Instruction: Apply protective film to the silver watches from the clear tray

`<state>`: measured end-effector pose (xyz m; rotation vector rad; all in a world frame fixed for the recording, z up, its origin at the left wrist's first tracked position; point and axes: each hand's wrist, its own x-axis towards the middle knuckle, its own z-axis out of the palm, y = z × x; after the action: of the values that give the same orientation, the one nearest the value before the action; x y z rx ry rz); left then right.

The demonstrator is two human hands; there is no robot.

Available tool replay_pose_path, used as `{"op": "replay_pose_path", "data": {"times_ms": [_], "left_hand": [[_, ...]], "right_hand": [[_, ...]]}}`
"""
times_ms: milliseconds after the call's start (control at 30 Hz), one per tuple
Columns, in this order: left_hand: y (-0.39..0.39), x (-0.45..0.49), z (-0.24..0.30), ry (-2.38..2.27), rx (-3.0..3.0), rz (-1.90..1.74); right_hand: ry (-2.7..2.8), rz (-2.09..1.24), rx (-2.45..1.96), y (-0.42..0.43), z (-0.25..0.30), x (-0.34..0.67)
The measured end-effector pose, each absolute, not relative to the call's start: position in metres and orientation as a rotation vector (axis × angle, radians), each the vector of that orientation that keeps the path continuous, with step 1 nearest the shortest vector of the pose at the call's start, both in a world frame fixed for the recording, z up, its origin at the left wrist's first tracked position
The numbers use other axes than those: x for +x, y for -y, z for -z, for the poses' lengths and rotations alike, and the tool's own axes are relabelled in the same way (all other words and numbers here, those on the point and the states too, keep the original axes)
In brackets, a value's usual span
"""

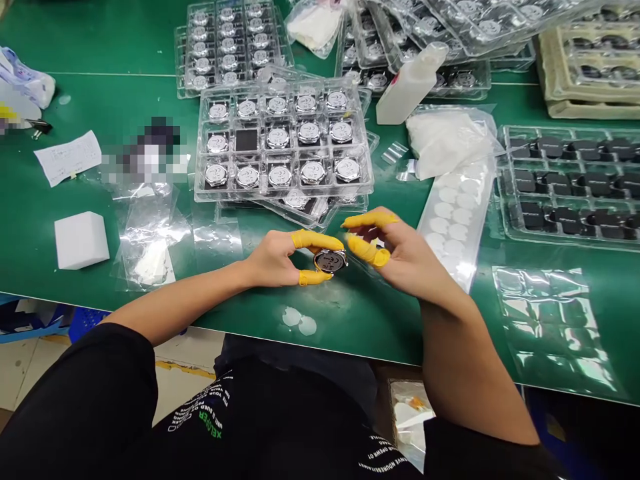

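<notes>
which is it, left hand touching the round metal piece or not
Touching. The head view shows the left hand pinching the round metal piece between two yellow-capped fingers, one above it and one below.

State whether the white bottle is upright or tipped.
Tipped: the white bottle lies slanted, its base on the table and its cap end resting against the tray stack.

The left hand (273, 259) pinches a round watch case (330, 261) over the green table (100, 227), the right hand (403, 257) just beside it.

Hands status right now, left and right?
Left hand: closed, pinching the round metal piece.
Right hand: curled beside it, thumb near its rim; grip cannot be told.
</notes>
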<state>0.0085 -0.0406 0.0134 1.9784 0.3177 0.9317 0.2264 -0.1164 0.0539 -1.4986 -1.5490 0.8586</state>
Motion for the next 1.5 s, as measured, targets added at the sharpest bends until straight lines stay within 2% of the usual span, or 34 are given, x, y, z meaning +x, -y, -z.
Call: {"op": "replay_pose_path", "data": {"times_ms": [333, 500, 700, 933, 1500], "left_hand": [[0.043, 0.007, -0.016, -0.305, 2.021, -0.808], [0.043, 0.009, -0.015, -0.570, 1.828, -0.641], [0.039, 0.014, -0.010, -0.703, 1.441, -0.587], [0.039, 0.014, -0.012, -0.694, 1.393, -0.597], [0.041, 0.013, -0.011, -0.738, 1.426, -0.605]], "right_hand": [[1.643, -0.788, -1.434, 0.115, -0.051, 0.232], [1.306, -0.631, -1.482, 0.113, -0.047, 0.230], [1.251, -0.844, -1.478, 0.119, -0.036, 0.205], [1.245, -0.925, -1.557, 0.121, -0.031, 0.197], [1.325, -0.669, -1.645, 0.125, -0.031, 0.182]]}}
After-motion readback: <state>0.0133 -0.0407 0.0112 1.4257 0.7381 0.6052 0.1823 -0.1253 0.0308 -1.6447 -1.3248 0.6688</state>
